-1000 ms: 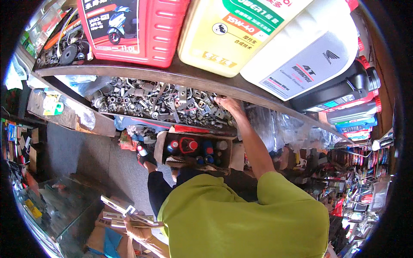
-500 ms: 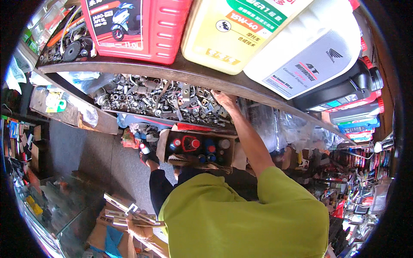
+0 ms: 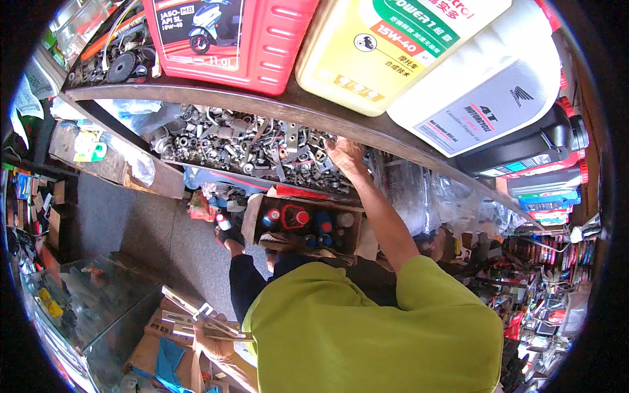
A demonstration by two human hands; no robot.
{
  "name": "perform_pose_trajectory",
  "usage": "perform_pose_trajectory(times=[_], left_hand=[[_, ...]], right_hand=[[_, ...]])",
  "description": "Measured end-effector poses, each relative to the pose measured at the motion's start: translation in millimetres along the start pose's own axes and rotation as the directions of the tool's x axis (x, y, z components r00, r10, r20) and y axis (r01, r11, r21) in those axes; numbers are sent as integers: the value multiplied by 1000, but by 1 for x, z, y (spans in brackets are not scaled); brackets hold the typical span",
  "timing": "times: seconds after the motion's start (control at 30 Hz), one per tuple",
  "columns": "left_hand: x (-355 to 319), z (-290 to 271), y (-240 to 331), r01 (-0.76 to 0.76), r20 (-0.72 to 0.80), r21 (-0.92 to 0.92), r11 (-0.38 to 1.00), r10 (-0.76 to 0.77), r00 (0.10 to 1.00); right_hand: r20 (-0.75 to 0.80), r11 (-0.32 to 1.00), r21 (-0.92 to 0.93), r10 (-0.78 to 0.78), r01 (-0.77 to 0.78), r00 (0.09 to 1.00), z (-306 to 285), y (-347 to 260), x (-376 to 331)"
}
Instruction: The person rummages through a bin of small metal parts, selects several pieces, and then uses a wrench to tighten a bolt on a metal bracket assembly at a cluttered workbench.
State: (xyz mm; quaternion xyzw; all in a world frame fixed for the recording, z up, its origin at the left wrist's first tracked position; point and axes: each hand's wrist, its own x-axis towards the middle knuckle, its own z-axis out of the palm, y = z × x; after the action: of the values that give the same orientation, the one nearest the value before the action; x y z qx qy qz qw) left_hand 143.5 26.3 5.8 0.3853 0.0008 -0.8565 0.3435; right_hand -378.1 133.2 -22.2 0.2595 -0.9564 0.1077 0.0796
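My left hand (image 3: 217,341), low on the left beside my body, is closed round several slotted metal brackets (image 3: 190,314). They are long, flat and shiny, and their far ends stick out to the left. My right hand (image 3: 347,156) reaches up under the shelf to the right end of a tray of loose metal hardware (image 3: 255,147). Its fingers are curled down against the small parts; what they pinch, if anything, cannot be made out. Near the right fingers lie clips, nuts, bolts and a flat plate with holes (image 3: 292,136).
A wooden shelf (image 3: 216,98) above the tray bears a red jug (image 3: 262,49), a yellow jug (image 3: 341,72) and other oil bottles. Below the tray stands a cardboard box (image 3: 252,219) of bottles. A glass case (image 3: 98,301) is at the lower left, plastic bags (image 3: 426,190) at the right.
The view has shifted slightly. My right hand shows more fully, lower over the metal parts, with its fingers bent. My left hand keeps its hold on the brackets.
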Motion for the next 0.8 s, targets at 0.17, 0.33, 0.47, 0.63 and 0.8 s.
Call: perform_pose_trajectory(times=[0.17,0.33,0.47,0.63,0.8], left_hand=[[3,-10,2,-22,-34,-14,1000,21,999],[-4,23,-2,70,50,-41,997,-68,996],[-5,9,-1,18,3,-44,999,-18,1000],[-10,3,-3,-67,-128,-57,996,59,990],[-15,9,-2,-20,-31,-93,995,18,999]], right_hand=[[35,990,127,-69,64,997,7,-38,-12],[135,915,363,-240,177,961,23,-85,-34],[262,937,285,-279,202,924,39,-111,-45],[185,910,331,-321,248,929,50,-108,-46],[297,915,397,-58,-68,953,55,-103,-20]])
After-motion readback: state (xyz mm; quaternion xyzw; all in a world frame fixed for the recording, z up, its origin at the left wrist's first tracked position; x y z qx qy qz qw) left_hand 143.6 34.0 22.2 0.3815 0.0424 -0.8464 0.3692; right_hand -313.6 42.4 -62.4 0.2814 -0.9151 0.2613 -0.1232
